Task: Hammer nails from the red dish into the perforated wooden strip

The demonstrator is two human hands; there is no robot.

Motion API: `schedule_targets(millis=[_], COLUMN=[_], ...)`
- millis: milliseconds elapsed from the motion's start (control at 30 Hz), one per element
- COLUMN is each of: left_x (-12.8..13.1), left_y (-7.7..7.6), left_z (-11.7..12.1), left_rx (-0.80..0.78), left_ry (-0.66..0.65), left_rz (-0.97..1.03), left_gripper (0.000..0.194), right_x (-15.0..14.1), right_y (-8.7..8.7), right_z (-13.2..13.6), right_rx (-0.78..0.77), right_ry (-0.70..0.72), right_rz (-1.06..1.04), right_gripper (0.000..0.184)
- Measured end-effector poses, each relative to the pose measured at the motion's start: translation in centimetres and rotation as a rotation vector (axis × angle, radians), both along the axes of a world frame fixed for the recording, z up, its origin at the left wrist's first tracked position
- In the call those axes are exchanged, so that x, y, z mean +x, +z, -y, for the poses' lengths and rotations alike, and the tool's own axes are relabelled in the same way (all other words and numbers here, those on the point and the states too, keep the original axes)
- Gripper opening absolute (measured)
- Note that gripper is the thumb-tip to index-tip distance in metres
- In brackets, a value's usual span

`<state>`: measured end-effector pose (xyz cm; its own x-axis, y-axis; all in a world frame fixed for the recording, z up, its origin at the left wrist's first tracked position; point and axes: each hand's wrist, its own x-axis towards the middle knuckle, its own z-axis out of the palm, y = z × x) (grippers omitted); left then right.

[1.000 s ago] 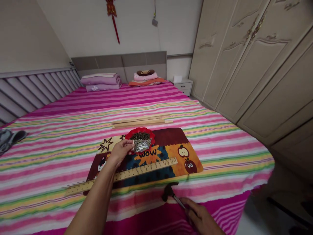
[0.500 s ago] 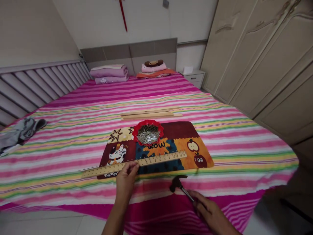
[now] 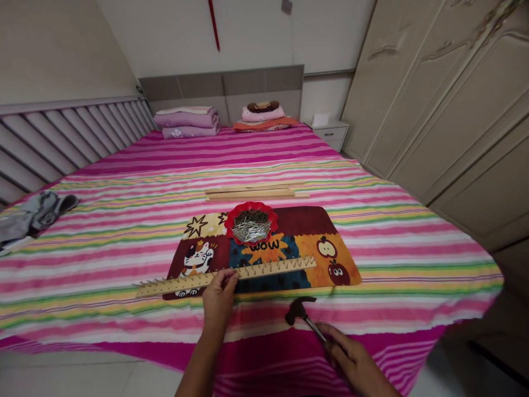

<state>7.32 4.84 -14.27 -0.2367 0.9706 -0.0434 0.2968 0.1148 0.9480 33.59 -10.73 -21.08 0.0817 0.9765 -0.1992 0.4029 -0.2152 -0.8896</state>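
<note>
A long pale wooden strip [image 3: 177, 285] lies across a patterned mat [image 3: 293, 220], with many nails sticking up along it. My left hand [image 3: 220, 295] is at the middle of the strip, thumb and fingertips pinched together at its surface. Whatever sits between those fingertips is too small to make out. To the right, my right hand [image 3: 349, 353] is wrapped round the handle of a claw hammer [image 3: 303, 313], its head above the bedspread in front of the mat. Beyond the strip, a red scalloped bowl [image 3: 228, 225] holds loose nails [image 3: 252, 225], darker ones behind and shiny ones in front.
Several bare wooden strips [image 3: 252, 193] lie behind the bowl on the striped bedspread [image 3: 136, 220]. Grey clothing [image 3: 39, 215] rests at the left edge. Folded bedding [image 3: 188, 121] is by the headboard [image 3: 260, 88]; a wardrobe [image 3: 438, 105] stands at right.
My left hand has shifted slightly right along the strip, fingers still pinched. The hammer stays low in my right hand, almost unmoved. The camera view has turned a little.
</note>
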Motion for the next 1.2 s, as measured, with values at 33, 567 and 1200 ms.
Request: schedule_targets(millis=[33,567,1200], left_x=[0.0,-0.1,-0.3], left_y=[0.0,-1.5,-2.0], left_z=[0.0,0.6,0.4], left_rx=[0.006,0.231,0.271], left_ry=[-0.008,-0.045,-0.081], left_rz=[-0.023,-0.211,-0.278], left_gripper=[0.028,0.023,0.016], right_x=[0.0,-5.5,-7.5], right_y=[0.1,11.6,12.8], right_z=[0.0,-3.7,-6.3], right_rx=[-0.001,0.330,0.430], right_ry=[0.002,0.168,0.290], right_rz=[0.002,0.076,0.241], right_gripper=[0.049,0.038,0.040])
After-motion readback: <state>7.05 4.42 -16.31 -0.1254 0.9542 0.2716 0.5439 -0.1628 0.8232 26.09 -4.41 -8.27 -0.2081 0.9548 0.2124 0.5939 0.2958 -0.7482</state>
